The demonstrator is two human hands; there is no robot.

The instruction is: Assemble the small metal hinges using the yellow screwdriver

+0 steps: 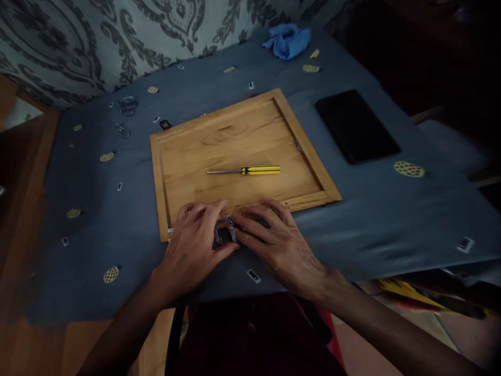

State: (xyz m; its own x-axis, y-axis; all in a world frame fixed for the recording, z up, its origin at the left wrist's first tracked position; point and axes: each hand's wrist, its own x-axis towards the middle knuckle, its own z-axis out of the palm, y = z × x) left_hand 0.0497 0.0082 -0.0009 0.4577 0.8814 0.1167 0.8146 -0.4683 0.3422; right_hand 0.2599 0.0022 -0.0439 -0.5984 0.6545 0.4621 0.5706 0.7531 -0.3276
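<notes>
A framed wooden panel [219, 143], like a cabinet door, lies on the cloth-covered table before me. At its near edge is a small metal hinge [230, 225], partly covered by my fingers. My left hand [192, 243] closes on the hinge from the left, its thumb below and its fingers over the panel's edge. From the right, my right hand [276, 237] has its fingers bent against the hinge and the near frame rail; its thumb is hidden. On the panel's middle lies a screwdriver [260, 170] with a yellow and black handle, its shaft pointing left.
Right of the panel rests a black tablet-like slab [358, 125]. A crumpled blue cloth [288, 42] sits at the back. Small metal pieces [123, 130] and a clear crumpled item [128, 105] lie at the left. The blue tablecloth [133, 224] has pineapple prints; a patterned curtain [156, 31] hangs behind.
</notes>
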